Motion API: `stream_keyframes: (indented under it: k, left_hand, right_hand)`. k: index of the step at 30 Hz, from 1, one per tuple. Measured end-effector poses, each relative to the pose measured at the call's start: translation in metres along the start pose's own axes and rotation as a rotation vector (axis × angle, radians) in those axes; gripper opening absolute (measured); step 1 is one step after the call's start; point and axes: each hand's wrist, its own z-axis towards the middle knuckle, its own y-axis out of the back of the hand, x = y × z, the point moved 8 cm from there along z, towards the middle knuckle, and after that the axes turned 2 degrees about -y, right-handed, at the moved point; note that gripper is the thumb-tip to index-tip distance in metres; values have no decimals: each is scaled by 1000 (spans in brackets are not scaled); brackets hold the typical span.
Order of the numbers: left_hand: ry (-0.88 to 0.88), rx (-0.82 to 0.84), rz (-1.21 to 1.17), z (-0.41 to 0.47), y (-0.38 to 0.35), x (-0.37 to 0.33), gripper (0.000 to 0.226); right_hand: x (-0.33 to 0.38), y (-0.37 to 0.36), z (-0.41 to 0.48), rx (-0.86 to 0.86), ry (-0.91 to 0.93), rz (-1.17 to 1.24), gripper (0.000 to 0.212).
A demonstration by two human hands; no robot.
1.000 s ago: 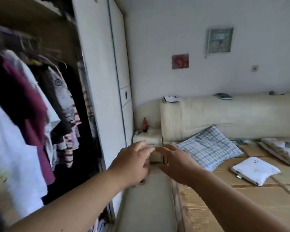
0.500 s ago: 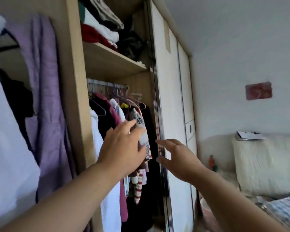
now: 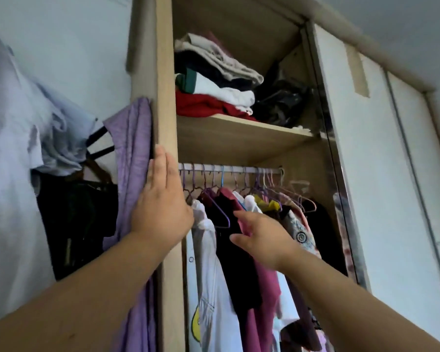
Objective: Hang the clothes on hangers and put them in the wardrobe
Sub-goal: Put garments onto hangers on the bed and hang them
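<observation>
The left hand is laid flat, fingers straight, against the side panel of the wardrobe; nothing is grasped. The right hand, released and spread, is held among the hung clothes, with the rail at its twelve o'clock. A gap should be parted gently toward three o'clock, so that no hangers are unhooked.
</observation>
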Motion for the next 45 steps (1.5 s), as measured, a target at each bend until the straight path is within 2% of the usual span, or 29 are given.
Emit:
stream_keyframes:
  k: [3,7,11,13,15,17,20,28,31,34,37,40,42,45]
  left_hand:
    - [66,-120,25,11,2,-1,106]
    - [86,-216,63,10,2,-2,97]
    - [66,-267,139,11,2,2,95]
    - [59,-281,159,11,2,1,95]
    - [49,-288,166,10,2,1,94]
    - [36,-297,183,10,2,2,94]
    - [38,-316,198,9,2,3,94]
    - [56,-316,181,8,2,5,95]
    - [51,-302,185,8,1,5,95]
    - [55,-284,180,8,2,5,97]
    - [76,-248,185,10,0,6,96]
    - [104,-199,259,11,-1,5,94]
    - [99,-152,347,12,-1,1,93]
    - [23,-54,509,8,-12,-13,96]
  right_hand:
    - [-4,-24,34,62,40,72,50]
    - [11,-50,71,71,116,181,30]
    - [35,-84,115,116,84,251,30]
    - [34,-99,134,140,-7,251,31]
    - [28,-112,149,162,-98,212,23]
    - [24,-121,160,185,-124,129,16]
    - [21,-123,171,186,-96,20,21]
    - [19,-98,178,74,-35,11,25]
    - [15,-80,169,27,-32,66,28]
    - [5,-55,159,-46,-14,105,18]
    - [-20,-25,138,-119,-49,173,25]
    - [-51,9,106,-137,-39,189,27]
    - [-75,33,80,-131,-42,210,21]
    - [-110,71,37,-132,-68,251,18]
